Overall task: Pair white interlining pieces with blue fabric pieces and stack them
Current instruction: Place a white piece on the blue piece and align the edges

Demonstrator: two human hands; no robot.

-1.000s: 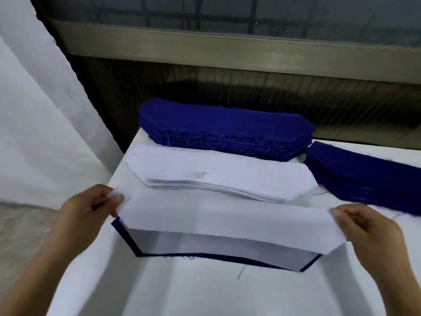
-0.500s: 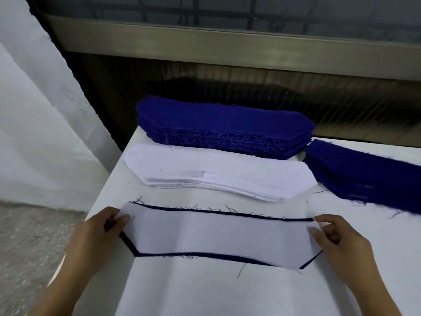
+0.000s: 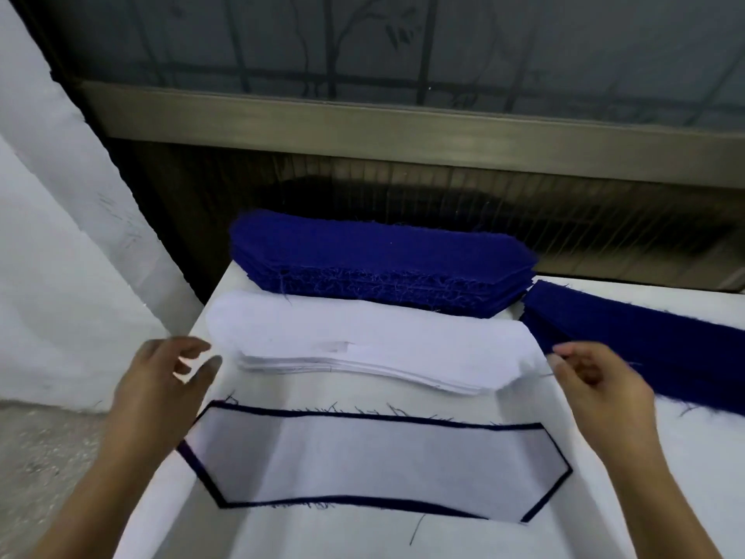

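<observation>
A white interlining piece [image 3: 375, 466] lies flat on a blue fabric piece [image 3: 193, 461] near the front of the table, with only a thin blue border showing around it. Behind it sits a stack of white interlining pieces [image 3: 375, 340], and behind that a thick stack of blue fabric pieces [image 3: 383, 256]. My left hand [image 3: 161, 385] hovers by the left end of the white stack, fingers loosely spread and empty. Over by that stack's right end is my right hand [image 3: 600, 381], fingers relaxed and holding nothing.
A second pile of blue pieces [image 3: 653, 340] lies at the right. The white table [image 3: 363, 534] ends at its left edge [image 3: 201, 328], beyond which a white wall and grey floor show. A dark window frame and sill run along the back.
Both hands have let go of the interlining, which now lies flat on the blue piece. They have lifted and moved back toward the ends of the white stack.
</observation>
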